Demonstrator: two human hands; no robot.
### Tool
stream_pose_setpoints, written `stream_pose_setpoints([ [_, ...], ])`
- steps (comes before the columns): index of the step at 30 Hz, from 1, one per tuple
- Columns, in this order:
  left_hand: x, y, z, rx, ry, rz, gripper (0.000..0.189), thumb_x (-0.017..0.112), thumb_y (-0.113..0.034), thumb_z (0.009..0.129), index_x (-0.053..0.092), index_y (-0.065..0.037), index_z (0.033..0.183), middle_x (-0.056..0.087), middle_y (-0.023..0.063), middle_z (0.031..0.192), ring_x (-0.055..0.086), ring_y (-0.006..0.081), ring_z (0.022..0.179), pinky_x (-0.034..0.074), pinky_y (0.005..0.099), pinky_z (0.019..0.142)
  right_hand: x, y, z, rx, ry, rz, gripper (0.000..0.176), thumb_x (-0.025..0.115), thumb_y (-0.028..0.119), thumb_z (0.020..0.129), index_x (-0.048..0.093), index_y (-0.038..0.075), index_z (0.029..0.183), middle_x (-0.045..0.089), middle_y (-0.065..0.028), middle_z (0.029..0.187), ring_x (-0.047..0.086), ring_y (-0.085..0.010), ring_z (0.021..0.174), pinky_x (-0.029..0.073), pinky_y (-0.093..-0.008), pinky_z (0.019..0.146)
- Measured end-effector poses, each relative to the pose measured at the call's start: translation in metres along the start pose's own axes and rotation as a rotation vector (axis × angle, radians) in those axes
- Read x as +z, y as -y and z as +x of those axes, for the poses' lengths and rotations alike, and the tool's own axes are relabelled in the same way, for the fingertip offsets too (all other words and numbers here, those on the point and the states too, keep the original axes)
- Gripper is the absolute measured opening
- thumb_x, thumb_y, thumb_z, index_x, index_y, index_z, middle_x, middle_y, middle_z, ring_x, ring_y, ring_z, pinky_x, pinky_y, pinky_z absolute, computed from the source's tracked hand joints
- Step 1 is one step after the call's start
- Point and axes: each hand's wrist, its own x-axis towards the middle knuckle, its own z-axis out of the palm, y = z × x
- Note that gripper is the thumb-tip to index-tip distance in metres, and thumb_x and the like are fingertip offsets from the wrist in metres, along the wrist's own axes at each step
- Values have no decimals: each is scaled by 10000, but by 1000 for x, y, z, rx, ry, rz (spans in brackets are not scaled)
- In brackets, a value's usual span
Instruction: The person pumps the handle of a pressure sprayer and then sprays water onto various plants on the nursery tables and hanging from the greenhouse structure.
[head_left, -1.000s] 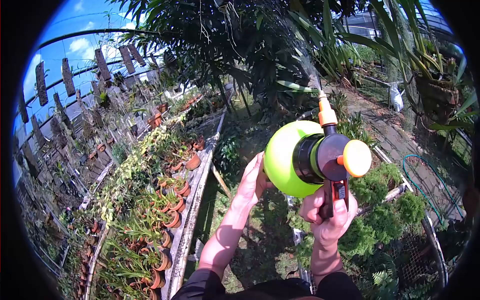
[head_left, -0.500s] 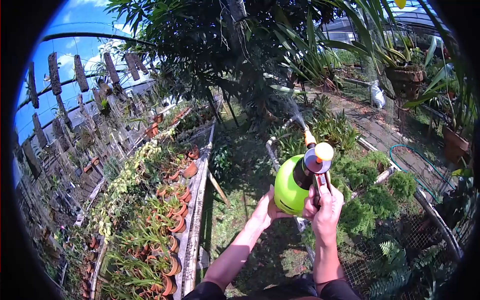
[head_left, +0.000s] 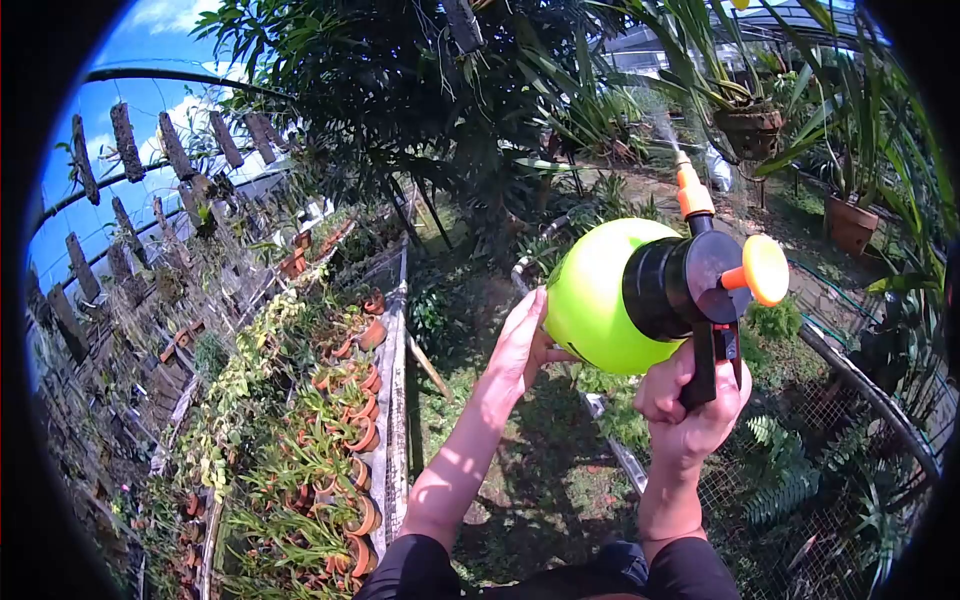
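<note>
A lime-green pump sprayer is tilted on its side, with a black collar and an orange pump knob facing me. My right hand is wrapped around its black handle. My left hand supports the bottom end of the bottle, some fingers hidden behind it. Fine spray leaves the orange nozzle, which points up and away. Beyond the nozzle hangs a potted plant with long strap-like leaves.
Clay pots with plants line a bench on the left. Mounted slabs hang at upper left. Another clay pot hangs at right, above a pipe-edged mesh bench. A leafy tree stands ahead.
Both hands have raised the sprayer up and to the right, closer to the camera. Its spray now points toward the hanging pots at upper right instead of the low plants.
</note>
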Motion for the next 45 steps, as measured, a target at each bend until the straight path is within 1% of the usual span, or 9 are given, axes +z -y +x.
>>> stream_pose_setpoints([
  [9,38,-9,-5,3,46,61,574,469,-525,964,463,-55,1295,586,107,1188,648,238,1014,614,412,702,3,35,-7,-44,-45,-18,467,522,409,918,454,-31,774,397,-21,494,340,-73,365,274,-236,336],
  [12,46,-11,-3,-46,78,79,646,470,-559,950,415,-75,1374,522,114,1313,592,208,1120,588,417,780,-1,42,-2,-52,-47,-39,458,519,398,922,456,-32,777,401,-21,502,339,-70,371,272,-234,339],
  [14,52,-4,-3,-48,58,15,590,469,-535,960,448,-69,1323,568,115,1235,634,248,1045,599,433,757,-4,47,1,-44,-24,-49,442,523,388,923,467,-29,791,406,-19,510,339,-65,377,272,-231,343],
  [27,36,98,-51,-338,-161,-181,730,415,-633,931,427,-50,1370,594,160,1237,660,276,1027,609,413,741,-47,15,1,362,23,-199,330,473,298,1001,536,13,849,443,22,539,387,-45,430,311,-211,399],
  [29,38,98,-55,-321,-180,-155,709,399,-623,942,430,-55,1365,600,159,1228,666,288,1011,607,412,737,-51,10,0,387,-14,-229,363,440,358,996,497,31,849,383,16,491,304,-57,374,244,-229,353],
  [32,38,92,-54,-253,-171,-140,659,395,-586,962,409,-78,1381,585,147,1249,657,285,1031,603,420,753,-56,23,1,366,39,-150,402,447,375,992,518,1,863,455,1,527,367,-52,405,306,-218,385],
  [38,70,24,-40,14,-93,52,560,383,-464,1010,362,-79,1415,495,115,1341,563,243,1174,589,439,807,-42,68,11,170,36,55,418,500,368,942,487,-34,827,426,-44,496,356,-82,368,285,-236,341],
  [43,97,-2,-40,67,-54,92,564,423,-468,994,372,-93,1412,502,105,1331,558,233,1175,583,440,817,-32,92,6,90,63,181,409,509,370,930,480,-22,815,414,-49,485,352,-89,362,287,-235,336],
  [45,102,3,-48,48,-22,50,574,449,-476,979,375,-109,1415,501,100,1335,558,236,1176,580,445,822,-22,103,-1,97,26,44,415,507,375,932,479,-24,821,420,-48,493,350,-84,362,282,-231,337],
])
